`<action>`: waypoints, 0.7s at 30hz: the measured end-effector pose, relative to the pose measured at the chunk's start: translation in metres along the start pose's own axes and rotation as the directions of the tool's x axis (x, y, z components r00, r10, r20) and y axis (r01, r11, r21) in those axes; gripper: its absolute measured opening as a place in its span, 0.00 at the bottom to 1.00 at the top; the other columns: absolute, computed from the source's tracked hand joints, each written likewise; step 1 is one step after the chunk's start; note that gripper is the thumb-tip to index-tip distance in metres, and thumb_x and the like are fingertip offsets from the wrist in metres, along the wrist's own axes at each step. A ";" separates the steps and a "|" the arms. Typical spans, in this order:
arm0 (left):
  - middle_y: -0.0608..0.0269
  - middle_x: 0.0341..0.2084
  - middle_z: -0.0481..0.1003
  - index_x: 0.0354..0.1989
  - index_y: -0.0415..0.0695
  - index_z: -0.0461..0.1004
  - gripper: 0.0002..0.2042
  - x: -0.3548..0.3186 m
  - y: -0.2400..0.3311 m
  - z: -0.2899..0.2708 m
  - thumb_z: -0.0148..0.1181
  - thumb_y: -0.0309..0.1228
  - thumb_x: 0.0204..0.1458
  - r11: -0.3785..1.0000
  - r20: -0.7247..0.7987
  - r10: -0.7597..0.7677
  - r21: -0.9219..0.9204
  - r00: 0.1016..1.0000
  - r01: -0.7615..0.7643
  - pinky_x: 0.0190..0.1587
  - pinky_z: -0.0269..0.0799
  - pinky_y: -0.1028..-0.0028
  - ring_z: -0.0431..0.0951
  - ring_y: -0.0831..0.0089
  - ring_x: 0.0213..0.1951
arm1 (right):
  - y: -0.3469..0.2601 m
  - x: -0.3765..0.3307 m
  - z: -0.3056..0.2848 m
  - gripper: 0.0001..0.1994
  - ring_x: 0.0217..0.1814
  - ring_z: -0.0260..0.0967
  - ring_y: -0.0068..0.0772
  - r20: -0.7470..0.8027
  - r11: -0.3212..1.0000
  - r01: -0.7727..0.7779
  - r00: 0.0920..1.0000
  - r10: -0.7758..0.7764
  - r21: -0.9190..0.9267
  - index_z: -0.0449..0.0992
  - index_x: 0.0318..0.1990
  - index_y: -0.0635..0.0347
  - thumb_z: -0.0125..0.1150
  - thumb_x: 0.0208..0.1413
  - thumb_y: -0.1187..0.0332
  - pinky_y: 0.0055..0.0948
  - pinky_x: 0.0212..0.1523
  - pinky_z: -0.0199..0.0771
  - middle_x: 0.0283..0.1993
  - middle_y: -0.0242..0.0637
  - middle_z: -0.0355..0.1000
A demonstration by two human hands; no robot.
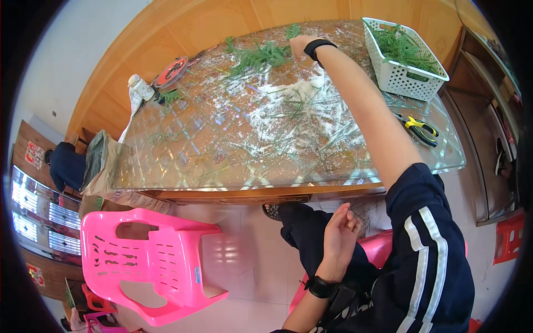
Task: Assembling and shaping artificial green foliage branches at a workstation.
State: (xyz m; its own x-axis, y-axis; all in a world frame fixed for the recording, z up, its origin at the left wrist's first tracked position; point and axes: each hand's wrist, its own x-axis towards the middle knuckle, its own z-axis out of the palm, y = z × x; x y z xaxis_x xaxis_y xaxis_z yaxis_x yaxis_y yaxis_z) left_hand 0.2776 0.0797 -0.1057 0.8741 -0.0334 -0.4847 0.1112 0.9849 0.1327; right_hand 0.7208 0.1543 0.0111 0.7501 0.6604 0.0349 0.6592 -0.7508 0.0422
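Right hand [300, 44] is stretched across the glass table [222, 144] onto the green sprigs [258, 55]; fingers are hidden, so grip cannot be told. Left hand [338, 236] is rested loose and empty over the lap. Step judged: sprig pickup. Next: a firm pinch is needed.
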 end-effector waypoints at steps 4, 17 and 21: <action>0.67 0.19 0.64 0.39 0.40 0.66 0.06 0.000 0.002 -0.005 0.46 0.25 0.53 1.000 -0.001 0.024 0.009 1.000 -0.024 0.43 0.59 0.74 0.62 0.77 0.22 | -0.014 -0.016 -0.020 0.10 0.24 0.68 0.31 0.182 0.994 -0.001 0.983 -0.018 0.105 0.79 0.35 0.58 0.51 0.50 0.75 0.32 0.23 0.67 0.33 0.38 0.75; 0.67 0.19 0.66 0.39 0.41 0.66 0.07 0.000 -0.003 0.000 0.48 0.25 0.52 0.999 -0.033 0.021 0.034 0.999 -0.020 0.42 0.59 0.74 0.62 0.77 0.21 | 0.009 -0.028 -0.060 0.11 0.14 0.48 0.16 0.618 0.932 -0.233 0.786 0.012 0.278 0.75 0.43 0.60 0.49 0.54 0.74 0.21 0.13 0.47 0.17 0.26 0.57; 0.67 0.19 0.66 0.40 0.41 0.67 0.07 0.000 -0.001 0.000 0.48 0.25 0.52 0.999 -0.044 0.031 0.035 0.999 -0.029 0.42 0.59 0.75 0.63 0.77 0.21 | 0.011 -0.028 -0.079 0.11 0.13 0.45 0.14 0.654 0.939 -0.179 0.754 -0.059 0.292 0.74 0.44 0.60 0.48 0.55 0.72 0.19 0.13 0.44 0.15 0.21 0.51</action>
State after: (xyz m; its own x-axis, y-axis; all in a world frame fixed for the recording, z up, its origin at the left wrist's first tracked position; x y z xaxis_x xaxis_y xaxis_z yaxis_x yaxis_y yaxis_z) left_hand 0.2776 0.0784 -0.1063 0.8553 0.0042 -0.5182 0.1024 0.9789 0.1770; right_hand 0.7022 0.1283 0.0892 0.5621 0.5370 -0.6290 0.5004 -0.8264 -0.2584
